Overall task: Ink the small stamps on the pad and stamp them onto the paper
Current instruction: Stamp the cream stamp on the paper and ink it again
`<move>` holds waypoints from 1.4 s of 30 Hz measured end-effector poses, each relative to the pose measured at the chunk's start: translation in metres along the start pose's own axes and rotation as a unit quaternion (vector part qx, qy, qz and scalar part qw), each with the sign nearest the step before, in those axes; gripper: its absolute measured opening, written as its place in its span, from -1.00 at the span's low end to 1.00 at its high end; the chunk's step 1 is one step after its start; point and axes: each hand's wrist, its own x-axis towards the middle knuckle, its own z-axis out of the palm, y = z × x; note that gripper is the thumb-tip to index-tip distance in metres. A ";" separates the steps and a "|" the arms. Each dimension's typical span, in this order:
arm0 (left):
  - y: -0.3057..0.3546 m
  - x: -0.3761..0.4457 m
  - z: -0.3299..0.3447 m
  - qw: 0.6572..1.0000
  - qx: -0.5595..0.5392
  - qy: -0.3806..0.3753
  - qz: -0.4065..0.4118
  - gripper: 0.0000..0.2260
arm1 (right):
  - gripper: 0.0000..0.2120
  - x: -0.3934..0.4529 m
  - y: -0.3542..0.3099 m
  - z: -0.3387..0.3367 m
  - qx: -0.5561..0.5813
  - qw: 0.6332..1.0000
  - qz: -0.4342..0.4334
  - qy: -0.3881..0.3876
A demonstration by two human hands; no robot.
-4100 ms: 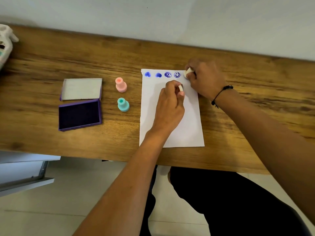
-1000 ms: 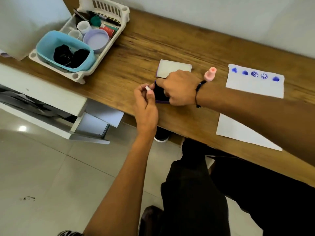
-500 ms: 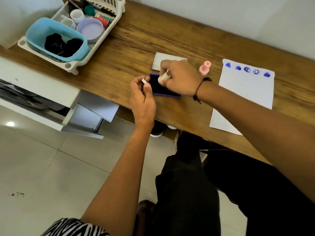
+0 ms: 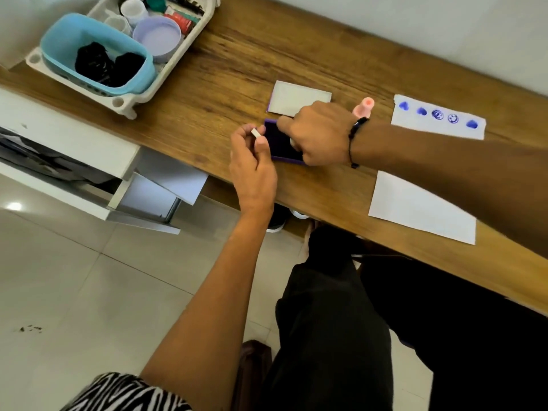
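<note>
White plastic showed between the thumb and forefinger of our left hand (image 4: 252,170), where we pinched a small stamp (image 4: 255,133) just off the near-left corner of the ink pad (image 4: 277,140), lifted off the desk and, we judged, waiting its turn at the ink. Our right hand (image 4: 318,134) was curled down over the pad with a second stamp (image 4: 293,141) gripped beneath the fingers; only a pale sliver of it showed, so we could not tell which face met the ink, though the downward grip suggested we were pressing it to load it. We had reached across our body to do this, which left our forearm lying over the middle of the paper (image 4: 421,209). The pad's lid (image 4: 299,97) lay flat just behind the pad, inside up, presumably set there to keep it near for closing. A pink stamp (image 4: 364,109) stood upright behind our right wrist, between the pad and the paper. Along the paper's far edge ran five blue prints (image 4: 437,115): two hearts, two round faces, and another heart, a tidy row that left the sheet below blank for more. At the desk's far-left corner sat a white basket (image 4: 130,106) holding a blue tub (image 4: 59,46) and small pots. We could read no brand, label or writing anywhere; the prints were pictures only.
</note>
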 end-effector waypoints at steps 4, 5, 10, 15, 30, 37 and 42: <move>-0.001 0.001 -0.002 1.000 0.016 -0.002 0.006 -0.79 | -0.67 0.003 -0.013 0.005 0.042 0.994 0.090 0.040; 0.000 0.001 -0.001 1.000 0.019 -0.003 0.007 -0.79 | -0.67 0.004 -0.016 0.008 0.055 0.991 0.112 0.051; -0.002 0.001 -0.001 1.000 0.021 -0.015 0.007 -0.79 | -0.71 0.009 -0.023 0.020 0.125 0.968 0.193 0.101; -0.002 -0.003 -0.002 1.000 0.007 -0.009 0.015 -0.80 | -0.82 0.001 -0.008 0.012 0.178 0.966 0.158 0.096; 0.001 -0.005 0.000 0.999 0.023 -0.001 0.022 -0.79 | -0.71 0.000 -0.028 0.018 0.121 0.970 0.175 0.116; 0.007 -0.005 -0.003 0.999 0.029 -0.018 0.022 -0.79 | -0.75 -0.005 -0.033 0.006 0.167 0.956 0.209 0.119; 0.045 -0.029 0.013 0.993 -0.044 -0.033 0.109 -0.78 | -0.81 -0.052 0.005 -0.019 0.243 0.890 0.234 0.306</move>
